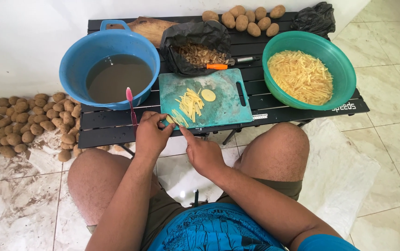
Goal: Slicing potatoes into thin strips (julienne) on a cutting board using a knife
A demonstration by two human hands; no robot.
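On the floor at far left: heap of unpeeled potatoes (20, 123). Black slatted table (116, 128) bears blue basin (109, 69) of murky water, pink toothbrush (130, 104), black bag of peelings (197, 44), teal cutting board (225, 100) with potato strips (190, 104), green bowl (309, 69) of cut strips. Left hand (151, 135) pinches strips at the board's near edge; right hand (202, 151), just beside, extends its forefinger there, fingers otherwise curled; whether it holds anything cannot be told.

Both hands are meeting at the near left corner of a teal cutting board (223, 100): the left hand (151, 135) is pinching potato strips (188, 106), the right hand (203, 153) is pointing a finger at them. A blue tub (74, 65) of murky water is sitting left; a green bowl (344, 60) of cut strips is sitting right.
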